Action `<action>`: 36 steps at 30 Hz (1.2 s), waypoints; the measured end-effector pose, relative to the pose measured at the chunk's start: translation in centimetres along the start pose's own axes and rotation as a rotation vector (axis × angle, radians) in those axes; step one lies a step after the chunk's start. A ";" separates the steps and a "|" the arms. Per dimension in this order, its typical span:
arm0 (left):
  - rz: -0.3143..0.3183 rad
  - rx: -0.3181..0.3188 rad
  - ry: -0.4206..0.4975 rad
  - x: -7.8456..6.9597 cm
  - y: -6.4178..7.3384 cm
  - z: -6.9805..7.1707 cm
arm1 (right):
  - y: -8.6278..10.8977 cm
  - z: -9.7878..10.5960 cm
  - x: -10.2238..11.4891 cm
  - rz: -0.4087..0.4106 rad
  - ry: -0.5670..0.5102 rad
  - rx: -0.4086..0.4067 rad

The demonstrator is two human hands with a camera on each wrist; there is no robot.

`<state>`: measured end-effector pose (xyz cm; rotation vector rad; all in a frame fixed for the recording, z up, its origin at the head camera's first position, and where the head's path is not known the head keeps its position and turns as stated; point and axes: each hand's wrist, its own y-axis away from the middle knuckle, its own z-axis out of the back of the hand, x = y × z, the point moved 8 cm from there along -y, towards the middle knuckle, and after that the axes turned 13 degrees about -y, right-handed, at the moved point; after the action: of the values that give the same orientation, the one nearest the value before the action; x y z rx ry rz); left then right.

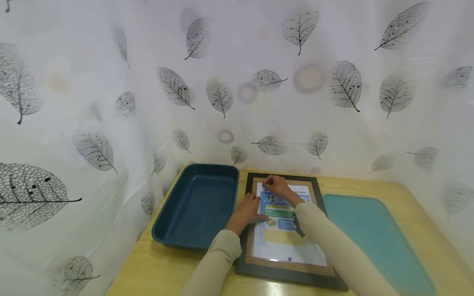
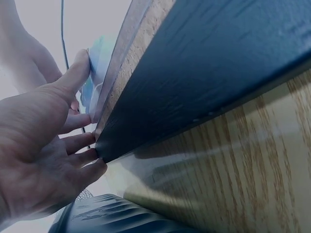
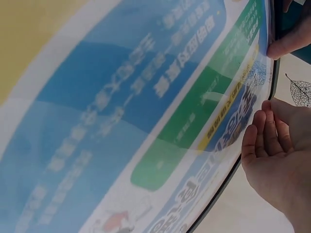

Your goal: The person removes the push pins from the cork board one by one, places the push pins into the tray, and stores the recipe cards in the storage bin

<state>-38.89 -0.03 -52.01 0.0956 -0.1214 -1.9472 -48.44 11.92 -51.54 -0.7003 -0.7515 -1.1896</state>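
Observation:
A black-framed cork board [image 1: 252, 266] lies flat on the table, carrying a printed poster [image 1: 289, 246] under a glossy clear sheet. My left hand [image 1: 247, 209] rests along the poster's left edge, thumb over the print; its fingers reach across the cork to the frame in the left wrist view. At the poster's top left corner, my right hand [image 1: 277, 186] pinches a small dark pushpin between thumb and fingertips, mostly hidden by the fingers. A purple pushpin [image 1: 289, 259] sits at the poster's bottom edge, and a pale pushpin [image 1: 301, 189] at its top right.
A deep dark-blue tray [image 1: 159, 230] stands left of the board, close to its frame. On the right lies a flat teal tray [image 1: 374, 238], partly behind my right sleeve. A leaf-patterned curtain [image 1: 237, 102] rises behind the wooden table [image 1: 148, 271].

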 end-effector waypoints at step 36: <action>0.019 0.016 0.017 -0.2 -0.3 -0.6 | 3.6 6.9 -2.6 0.027 -0.006 -0.060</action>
<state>-39.02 0.29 -52.61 0.1209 -0.1259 -1.9262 -46.44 19.69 -50.00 -0.7620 -0.7116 -1.1898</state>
